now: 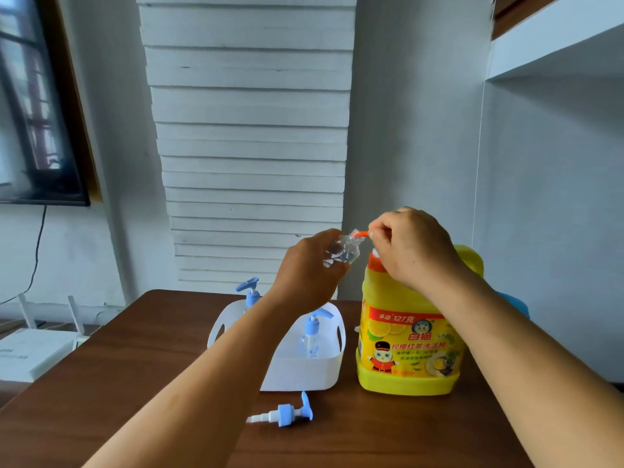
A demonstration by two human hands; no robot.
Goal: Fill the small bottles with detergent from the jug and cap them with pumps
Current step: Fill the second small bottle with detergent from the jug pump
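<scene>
A big yellow detergent jug (408, 352) stands on the brown table (135, 366) at the right. My right hand (412, 244) rests closed on the orange pump (363, 234) on top of the jug. My left hand (310, 268) holds a small clear bottle (342, 253) tilted, its open mouth at the orange nozzle. A loose blue pump cap (287, 415) lies on the table in front. Two small bottles with blue pumps (250, 293) (312, 336) stand in a white basket (304, 369).
The white basket sits in the middle of the table, just left of the jug. A dark screen (37, 106) hangs on the wall at the left, with a white router (33, 352) below it. A blue object (513, 304) shows behind my right arm.
</scene>
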